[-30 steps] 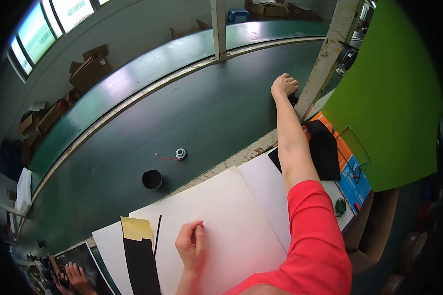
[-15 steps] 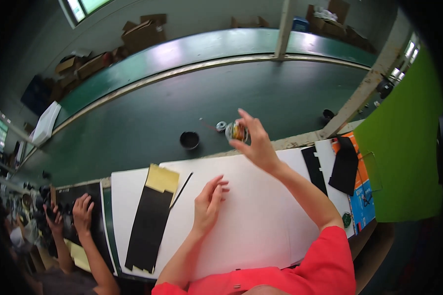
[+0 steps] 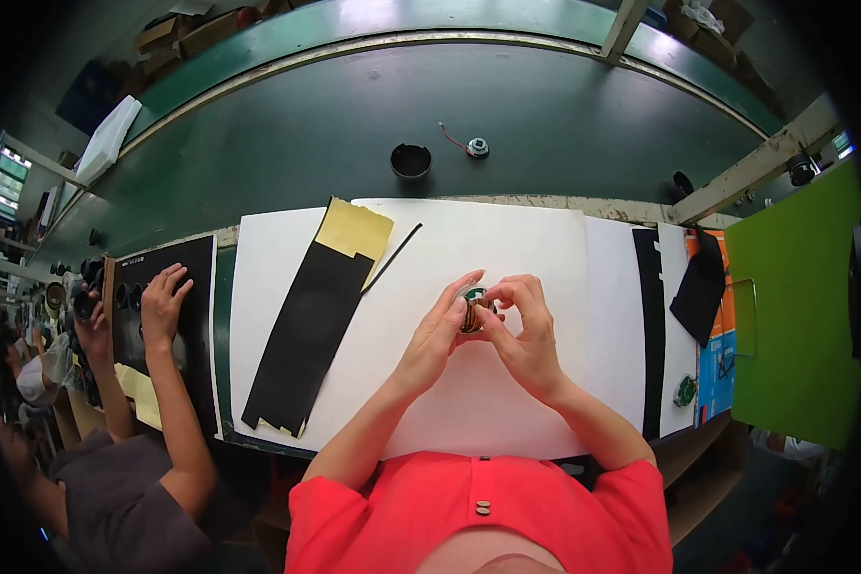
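Observation:
Over the white work sheet (image 3: 507, 402), both my hands hold a small round clear-cased part (image 3: 475, 311) with a green circuit board and coiled orange-brown wires inside. My left hand (image 3: 434, 337) is wrapped round its left side. The thumb and fingertips of my right hand (image 3: 526, 335) pinch at its right side; fingers partly hide the part. To the left lies a black strip sheet (image 3: 301, 325) with yellow backing (image 3: 352, 236), beside a thin black strip (image 3: 392, 258). A black round cup (image 3: 410, 161) and a small silver disc with a red wire (image 3: 477, 147) rest on the green bench.
A co-worker's hands (image 3: 165, 304) are busy at a black board (image 3: 201, 344) on the left. On the right lie a long black strip (image 3: 653, 335), a black cut piece (image 3: 699, 297), a small green circuit board (image 3: 684, 390) and a bright green panel (image 3: 794, 306). A post (image 3: 756, 172) rises beyond.
My right hand has come back from the green bench with the round clear-cased part. Both hands have met on it over the white sheet. The view has tilted down.

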A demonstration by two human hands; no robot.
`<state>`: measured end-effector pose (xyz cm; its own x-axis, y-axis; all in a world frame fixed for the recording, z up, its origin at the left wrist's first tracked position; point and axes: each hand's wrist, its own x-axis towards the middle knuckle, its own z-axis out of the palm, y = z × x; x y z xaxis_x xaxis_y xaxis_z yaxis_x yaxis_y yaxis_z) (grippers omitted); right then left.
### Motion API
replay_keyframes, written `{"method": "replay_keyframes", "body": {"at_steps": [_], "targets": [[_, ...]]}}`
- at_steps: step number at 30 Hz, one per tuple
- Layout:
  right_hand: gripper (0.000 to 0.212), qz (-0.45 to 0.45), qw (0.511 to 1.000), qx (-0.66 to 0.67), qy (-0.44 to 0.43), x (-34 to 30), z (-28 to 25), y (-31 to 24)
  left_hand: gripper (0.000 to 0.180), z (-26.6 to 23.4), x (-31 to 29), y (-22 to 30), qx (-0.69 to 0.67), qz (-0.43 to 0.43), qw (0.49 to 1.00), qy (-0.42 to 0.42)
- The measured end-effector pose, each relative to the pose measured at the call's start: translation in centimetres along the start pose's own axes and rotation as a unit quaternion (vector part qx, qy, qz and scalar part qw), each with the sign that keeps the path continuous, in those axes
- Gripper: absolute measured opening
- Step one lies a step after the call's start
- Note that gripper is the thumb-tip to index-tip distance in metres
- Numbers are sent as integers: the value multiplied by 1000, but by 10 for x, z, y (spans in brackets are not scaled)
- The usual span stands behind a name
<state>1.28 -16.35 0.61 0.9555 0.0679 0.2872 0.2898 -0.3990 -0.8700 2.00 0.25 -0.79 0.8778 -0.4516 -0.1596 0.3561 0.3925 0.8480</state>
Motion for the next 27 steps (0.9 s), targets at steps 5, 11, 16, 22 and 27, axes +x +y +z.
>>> {"method": "replay_keyframes", "body": {"at_steps": [5, 11, 16, 22, 27], "targets": [[16, -4, 1000, 6, 22, -2, 6, -1, 52, -1, -2, -6, 41, 12, 999, -11], [14, 39, 994, 96, 20, -7, 7, 2, 50, -6, 1, -8, 43, -15, 999, -6], [14, 70, 989, 131, -6, -11, 6, 6, 50, -4, 2, -3, 54, -21, 998, 0], [18, 69, 997, 21, 25, -5, 3, 4, 50, -6, 3, -9, 34, -8, 999, 1], [18, 14, 999, 24, 32, -4, 3, 5, 50, -3, 2, -9, 37, 4, 999, -6]]}}
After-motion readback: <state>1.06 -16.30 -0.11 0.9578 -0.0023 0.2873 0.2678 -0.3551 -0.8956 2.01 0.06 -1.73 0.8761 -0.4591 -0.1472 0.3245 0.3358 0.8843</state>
